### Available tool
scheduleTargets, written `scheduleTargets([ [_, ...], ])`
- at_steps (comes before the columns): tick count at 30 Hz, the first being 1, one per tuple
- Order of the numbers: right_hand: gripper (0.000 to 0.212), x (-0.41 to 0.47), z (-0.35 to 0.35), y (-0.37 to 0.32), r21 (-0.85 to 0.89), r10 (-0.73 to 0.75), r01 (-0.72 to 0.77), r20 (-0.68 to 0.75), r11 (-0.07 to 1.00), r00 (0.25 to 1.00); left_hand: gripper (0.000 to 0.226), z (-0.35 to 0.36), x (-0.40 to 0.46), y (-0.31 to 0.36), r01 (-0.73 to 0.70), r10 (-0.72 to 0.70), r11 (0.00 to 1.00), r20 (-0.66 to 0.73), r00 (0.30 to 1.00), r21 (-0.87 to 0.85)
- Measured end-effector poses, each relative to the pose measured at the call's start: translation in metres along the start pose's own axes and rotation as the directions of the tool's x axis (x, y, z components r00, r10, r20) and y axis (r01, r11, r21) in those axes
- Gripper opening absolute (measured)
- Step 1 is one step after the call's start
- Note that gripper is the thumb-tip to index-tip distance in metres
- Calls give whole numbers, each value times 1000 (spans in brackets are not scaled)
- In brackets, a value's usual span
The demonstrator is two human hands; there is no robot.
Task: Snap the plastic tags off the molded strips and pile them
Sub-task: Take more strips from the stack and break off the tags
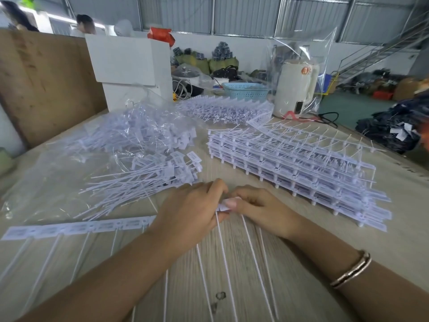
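table [267, 263] | stack [299, 168] of strips, right of hands, untouched | pile [148, 180] of tags, just left-behind hands | strip [76, 227] runs left from hands | left hand [190, 212], right hand [260, 210]: fingers curled, pinching the strip end between them | risk: uneven twist may tear a tag or scatter loose ones

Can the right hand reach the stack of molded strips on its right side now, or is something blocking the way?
Probably yes. The right hand pinches a tag beside the left hand, so it must let go first. Only bare table lies between it and the stack of molded strips.
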State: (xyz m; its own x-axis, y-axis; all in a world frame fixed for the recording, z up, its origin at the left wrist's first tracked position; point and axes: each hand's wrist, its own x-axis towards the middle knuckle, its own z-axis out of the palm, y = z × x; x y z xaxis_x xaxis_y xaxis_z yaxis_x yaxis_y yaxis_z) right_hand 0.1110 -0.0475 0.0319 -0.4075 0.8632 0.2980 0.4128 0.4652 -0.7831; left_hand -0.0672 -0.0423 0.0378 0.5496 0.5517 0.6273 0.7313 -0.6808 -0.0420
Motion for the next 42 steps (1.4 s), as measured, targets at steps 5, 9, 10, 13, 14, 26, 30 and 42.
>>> scheduleTargets([
  [5,6,1,-2,5,52,-10,12,-32,999,999,30,3,-4,-7,83,-83,997,10,996,3],
  [9,17,2,-2,6,-126,-153,140,-105,982,983,34,6,-5,-9,274,-252,942,129,959,-195],
  [10,17,3,-3,6,-152,-188,166,-142,974,972,34,8,-5,-10,335,-300,894,159,941,-297],
  [13,18,2,-8,8,55,-94,116,-308,992,947,27,11,-7,-14,429,-375,807,209,903,-406],
  [14,15,1,-12,10,126,-28,73,-325,989,945,26,11,-7,-16,436,-384,809,208,900,-393],
  [26,15,3,-16,11,-271,13,-69,-204,960,979,58,4,-4,-7,327,-274,924,254,928,-197],
  [30,17,4,7,-1,-275,-22,11,-37,961,999,50,2,-1,0,266,-231,956,241,943,-124],
  [42,16,2,-6,4,-81,138,-145,-84,986,987,19,-9,-5,-10,149,-98,980,342,935,-129],
])
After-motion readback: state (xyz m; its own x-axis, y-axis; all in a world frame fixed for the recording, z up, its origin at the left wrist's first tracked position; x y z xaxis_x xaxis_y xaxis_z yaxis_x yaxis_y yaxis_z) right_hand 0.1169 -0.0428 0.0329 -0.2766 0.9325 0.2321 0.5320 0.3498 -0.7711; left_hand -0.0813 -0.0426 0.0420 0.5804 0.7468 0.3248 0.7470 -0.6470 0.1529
